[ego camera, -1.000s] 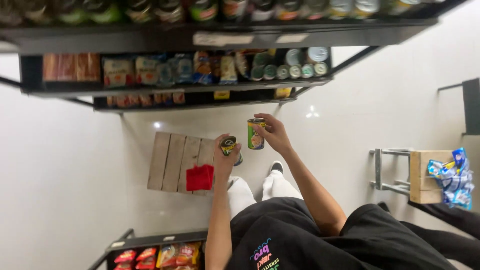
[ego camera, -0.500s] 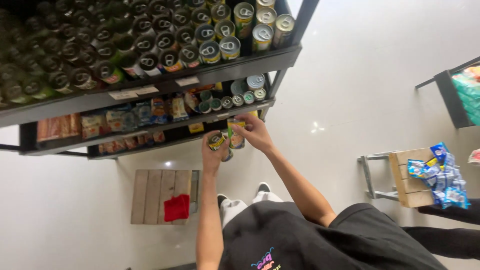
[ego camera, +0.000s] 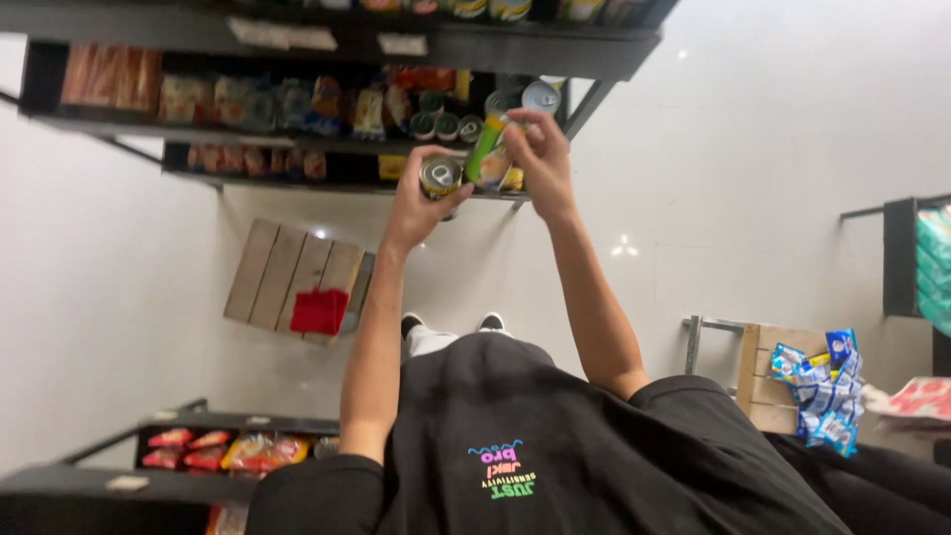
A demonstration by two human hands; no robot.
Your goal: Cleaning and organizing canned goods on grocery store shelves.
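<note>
Head view: left hand [ego camera: 421, 198] and right hand [ego camera: 535, 159] raised, gripping cans [ego camera: 441, 176].

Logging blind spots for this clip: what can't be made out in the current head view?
- Left hand: its grip covers the can body; only the top shows.
- Right hand: fingers hide part of the green can.
- Shelf goods: blurred, kinds unclear.
- Top shelf's cans: cut off by the upper edge.

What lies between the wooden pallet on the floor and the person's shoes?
Only bare pale floor separates the wooden pallet from the shoes, seen in the head view.
</note>
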